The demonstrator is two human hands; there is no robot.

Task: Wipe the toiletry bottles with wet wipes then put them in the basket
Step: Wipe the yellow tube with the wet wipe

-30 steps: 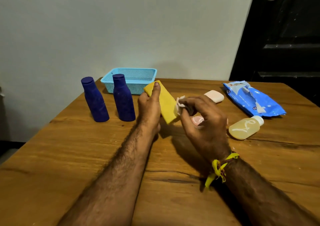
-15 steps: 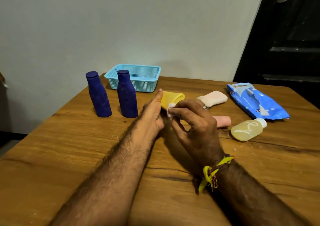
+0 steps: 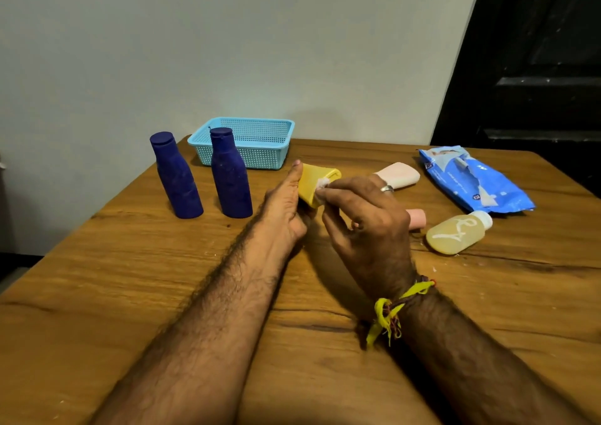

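My left hand (image 3: pixel 283 203) holds a yellow tube (image 3: pixel 311 182) above the table's middle, thumb along its left side. My right hand (image 3: pixel 364 219) pinches a small white wet wipe (image 3: pixel 322 187) against the tube's right face. Two dark blue bottles (image 3: pixel 175 175) (image 3: pixel 230 172) stand upright at the left. Behind them sits the light blue basket (image 3: pixel 260 156), nothing visible inside. A pale pink bottle (image 3: pixel 398 174) lies behind my right hand, a pink-capped item (image 3: pixel 417 218) shows beside it, and a clear yellowish bottle (image 3: pixel 457 232) lies at the right.
A blue wet wipes pack (image 3: pixel 471 180) lies torn open at the far right of the wooden table (image 3: pixel 130 278). A pale wall stands behind the table and a dark door (image 3: pixel 536 66) at the right. The table's left edge runs close to the blue bottles.
The yellow tube has tilted from nearly upright to lying lower with its end toward the camera. My right hand with the wipe moved up onto the tube's side. The camera shifted slightly.
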